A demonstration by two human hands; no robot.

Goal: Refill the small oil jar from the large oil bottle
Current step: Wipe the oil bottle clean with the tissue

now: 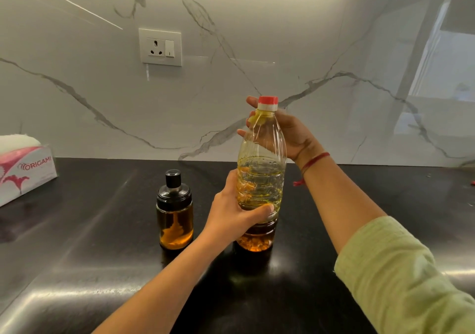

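On a black counter (77,256) below a marble wall (257,37) stand one large oil bottle (262,179), one small oil jar (174,220) beside it, and one tissue box (25,174) far left. The left hand (231,215) grips the bottle low, the right hand (290,138) its shoulder.

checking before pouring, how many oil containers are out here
2: the large oil bottle upright at centre, and the small oil jar on the counter just left of it.
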